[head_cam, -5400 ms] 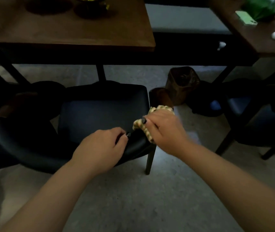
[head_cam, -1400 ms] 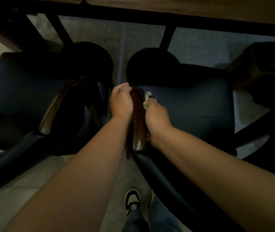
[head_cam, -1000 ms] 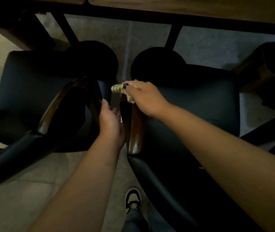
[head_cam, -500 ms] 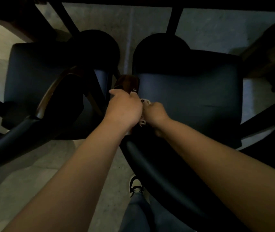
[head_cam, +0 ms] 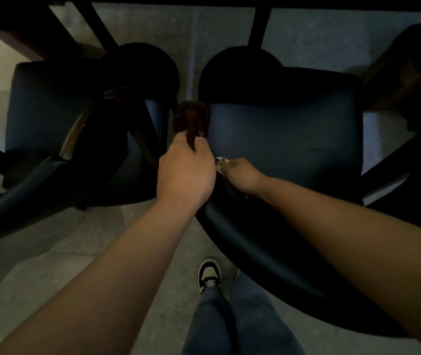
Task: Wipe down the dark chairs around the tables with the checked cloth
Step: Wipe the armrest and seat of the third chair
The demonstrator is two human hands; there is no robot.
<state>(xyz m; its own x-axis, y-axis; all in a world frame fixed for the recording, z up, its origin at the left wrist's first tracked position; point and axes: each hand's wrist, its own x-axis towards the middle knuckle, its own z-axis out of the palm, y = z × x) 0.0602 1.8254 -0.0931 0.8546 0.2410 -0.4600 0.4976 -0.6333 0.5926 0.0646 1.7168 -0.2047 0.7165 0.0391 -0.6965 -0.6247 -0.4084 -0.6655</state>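
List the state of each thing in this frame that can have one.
Left hand: closed on brown wooden armrest.
Right hand: closed on checked cloth, mostly hidden.
Right dark padded chair: upright, pulled from table.
Left dark padded chair: upright, untouched.

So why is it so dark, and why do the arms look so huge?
Head view: the room is dim, so the dark padded chair nearly melts into shadow and the checked cloth in the right hand barely shows; the wide lens stretches the forearms near the edges, behind the left hand.
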